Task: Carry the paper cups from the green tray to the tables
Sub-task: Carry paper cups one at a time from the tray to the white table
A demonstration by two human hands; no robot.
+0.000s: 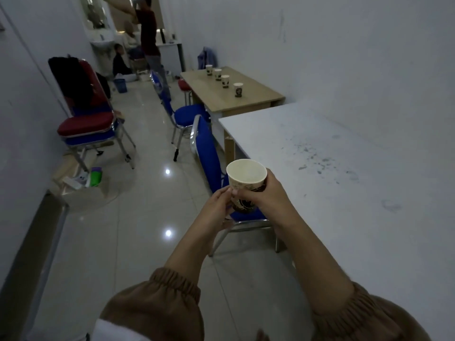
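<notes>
I hold one empty paper cup point(246, 179) upright in front of me, over a blue chair. My right hand point(264, 195) wraps around its side. My left hand point(219, 205) touches its lower left side with the fingertips. The cup is just left of the near white table point(344, 180). Farther off, several printed paper cups point(238, 89) stand in a row on the wooden table point(258, 99). The green tray is not in view.
Blue chairs point(206, 151) stand along the tables' left edge. Stacked red and blue chairs point(86, 124) sit by the left wall, with a cardboard box point(81, 185) of items on the floor. Two people point(147, 33) are at the far end near a sink.
</notes>
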